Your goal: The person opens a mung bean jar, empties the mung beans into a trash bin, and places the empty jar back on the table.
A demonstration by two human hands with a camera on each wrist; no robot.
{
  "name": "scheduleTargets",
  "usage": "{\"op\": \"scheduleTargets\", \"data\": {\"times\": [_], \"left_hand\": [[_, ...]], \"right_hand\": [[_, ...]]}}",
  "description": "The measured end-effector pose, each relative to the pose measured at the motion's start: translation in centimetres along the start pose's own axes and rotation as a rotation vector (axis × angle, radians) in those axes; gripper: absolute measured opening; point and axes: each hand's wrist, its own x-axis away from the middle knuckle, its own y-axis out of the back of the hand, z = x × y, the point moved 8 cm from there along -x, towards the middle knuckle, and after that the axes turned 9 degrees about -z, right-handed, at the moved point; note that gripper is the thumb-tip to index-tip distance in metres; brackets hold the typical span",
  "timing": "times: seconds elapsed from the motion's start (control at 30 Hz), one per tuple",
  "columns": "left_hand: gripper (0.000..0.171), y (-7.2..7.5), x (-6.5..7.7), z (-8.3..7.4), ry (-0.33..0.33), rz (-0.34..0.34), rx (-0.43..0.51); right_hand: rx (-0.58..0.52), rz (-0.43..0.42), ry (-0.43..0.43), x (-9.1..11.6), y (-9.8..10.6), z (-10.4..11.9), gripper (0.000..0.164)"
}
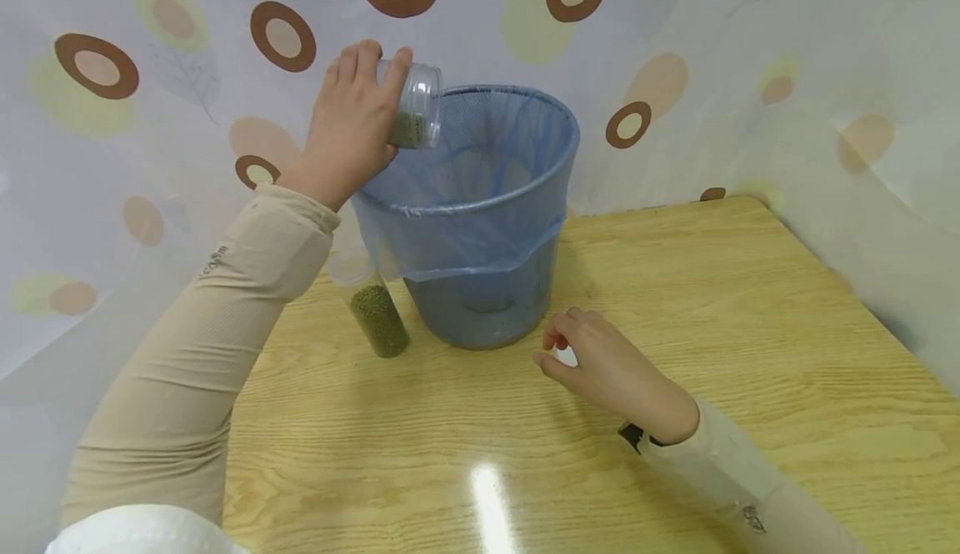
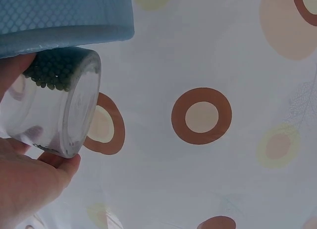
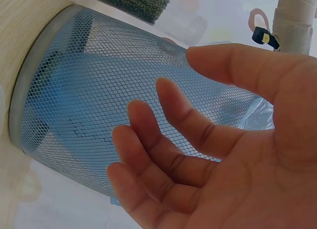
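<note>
My left hand (image 1: 352, 112) grips a clear plastic jar (image 1: 424, 104), tipped on its side at the left rim of the bin. Small green beans (image 2: 52, 70) lie along one side inside the jar in the left wrist view. The bin (image 1: 487, 304) is blue mesh with a thin blue bag (image 1: 465, 242) folded over its rim. My right hand (image 1: 607, 362) hovers low over the table, near the bin's base, with loosely bent fingers and nothing in them. A white object (image 1: 566, 356) shows partly behind it.
A second clear jar (image 1: 378, 316), partly filled with green beans, stands upright on the wooden table (image 1: 712, 304) at the bin's left. Behind the bin hangs a white wall covering (image 1: 480, 29) with brown and yellow ovals.
</note>
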Motion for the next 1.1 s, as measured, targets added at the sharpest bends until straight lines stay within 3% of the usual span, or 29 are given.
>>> {"op": "scheduleTargets", "data": {"times": [1.1], "left_hand": [[0.081, -0.28, 0.38, 0.19, -0.02, 0.023, -0.057]], "right_hand": [[0.028, 0.024, -0.014, 0.06, -0.47, -0.06, 0.014]]}}
